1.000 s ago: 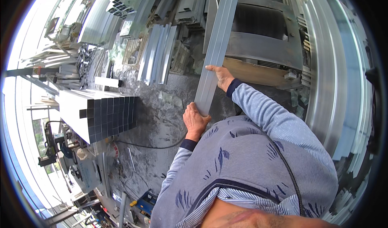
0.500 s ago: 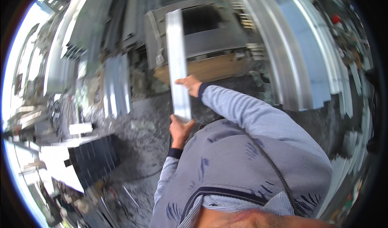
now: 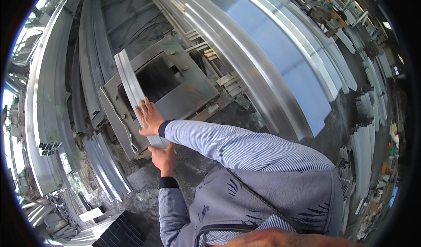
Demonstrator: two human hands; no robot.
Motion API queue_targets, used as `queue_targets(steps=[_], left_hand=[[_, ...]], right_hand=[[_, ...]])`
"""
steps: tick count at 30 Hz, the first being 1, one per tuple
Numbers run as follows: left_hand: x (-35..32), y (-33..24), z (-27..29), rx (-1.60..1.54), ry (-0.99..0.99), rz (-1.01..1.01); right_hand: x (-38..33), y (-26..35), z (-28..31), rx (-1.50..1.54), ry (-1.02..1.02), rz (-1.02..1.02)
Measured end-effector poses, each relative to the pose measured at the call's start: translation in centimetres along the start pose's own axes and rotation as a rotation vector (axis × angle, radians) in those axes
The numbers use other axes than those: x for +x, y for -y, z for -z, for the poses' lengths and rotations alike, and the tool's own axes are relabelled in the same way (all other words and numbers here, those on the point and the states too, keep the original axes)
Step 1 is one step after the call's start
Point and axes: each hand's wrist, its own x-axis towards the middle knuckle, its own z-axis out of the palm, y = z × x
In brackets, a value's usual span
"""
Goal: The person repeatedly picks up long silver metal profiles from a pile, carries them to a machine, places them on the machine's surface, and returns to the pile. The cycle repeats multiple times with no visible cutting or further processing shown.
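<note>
A long silvery metal profile (image 3: 127,74) reaches from my body out over a grey metal machine frame (image 3: 193,71) with a square dark opening. Its far part crosses the left side of that opening. My left hand (image 3: 163,160) is closed round the profile's near end, with the thumb at the edge and the other fingers partly hidden. Farther along, my right hand (image 3: 150,117) lies on top of the profile, its fingers stretched out and slightly apart. A pale cord or thin rod (image 3: 123,124) runs down the machine's left side.
Long shiny profiles (image 3: 263,58) with blue-tinted faces lie stacked to the right. More long profiles (image 3: 52,85) are stacked on the left, with shorter ones (image 3: 103,166) nearer me. A dark bundle of bars (image 3: 120,231) is at the lower left. Slatted pieces (image 3: 228,82) sit beside the machine.
The view has turned, and the profile now tilts to the left, lower over the machine. My right hand has gone from gripping its side to lying flat on top.
</note>
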Motion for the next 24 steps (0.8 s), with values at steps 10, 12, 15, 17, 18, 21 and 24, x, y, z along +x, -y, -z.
queue_targets(steps=[10,12,15,17,18,21,24], left_hand=[[9.5,-7.3,2.8,0.05,0.004,0.126],[8.5,-7.2,3.1,0.023,0.012,0.115],[5.5,-6.3,2.3,-0.004,0.006,0.135],[2.7,-4.7,1.8,-0.025,0.027,0.134],[1.5,-3.9,1.4,-0.032,0.028,0.124],[-2.4,-1.5,0.0,-0.048,0.018,0.129],[-6.8,1.3,-1.1,-0.07,0.024,0.141]], right_hand=[[13.7,-3.6,-0.9,-0.111,0.082,0.077],[13.5,-3.4,-0.8,-0.085,0.126,0.051],[10.7,-2.7,-0.8,-0.101,0.161,0.058],[7.7,-2.3,-0.9,-0.109,0.152,0.075],[6.2,-2.0,-1.0,-0.096,0.123,0.083],[1.5,-1.1,-1.3,-0.089,0.113,0.101],[-3.6,0.1,-1.3,-0.082,0.143,0.12]])
